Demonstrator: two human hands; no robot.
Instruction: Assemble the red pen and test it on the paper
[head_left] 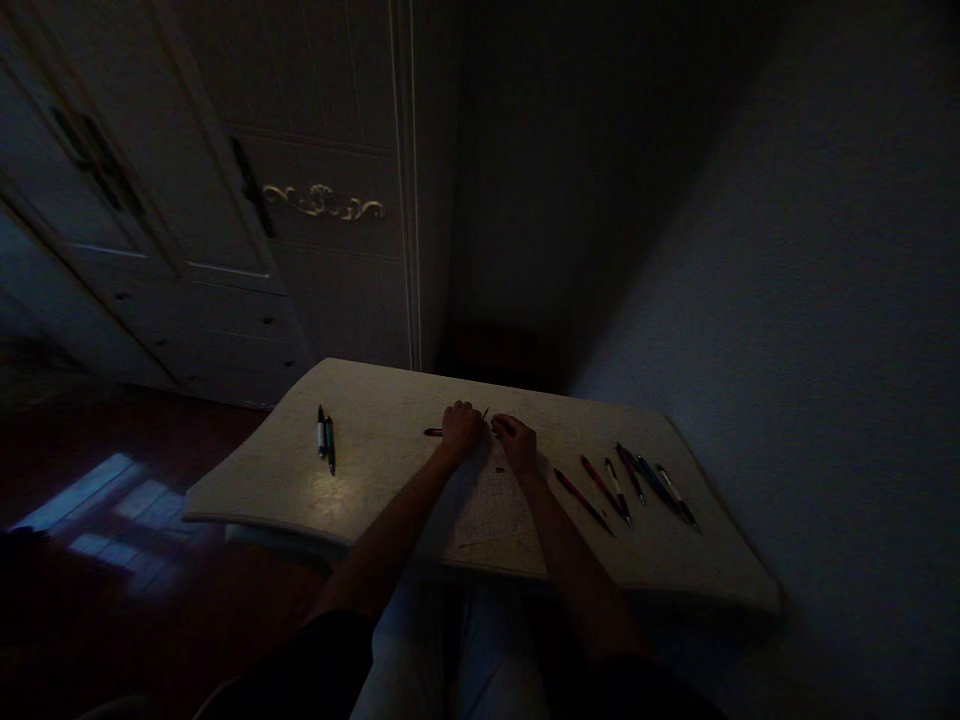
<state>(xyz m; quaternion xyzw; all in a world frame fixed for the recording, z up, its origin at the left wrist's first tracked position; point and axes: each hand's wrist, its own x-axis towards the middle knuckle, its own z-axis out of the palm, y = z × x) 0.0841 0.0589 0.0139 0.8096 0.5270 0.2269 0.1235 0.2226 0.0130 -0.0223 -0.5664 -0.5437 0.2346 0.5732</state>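
Black and teal pens [325, 445] lie paired near the left edge of our cream worktop [379, 440]. Mid-worktop, our left hand [461, 428] curls over a dark pen [433, 432], whose end pokes out beside it, and our right hand [516, 445] curls just beside. Close, low hands suit such fine work, but dimness and knuckles hide any pinch, so we cannot tell the grip. Red, black and silver pens [626, 492] fan toward the right edge.
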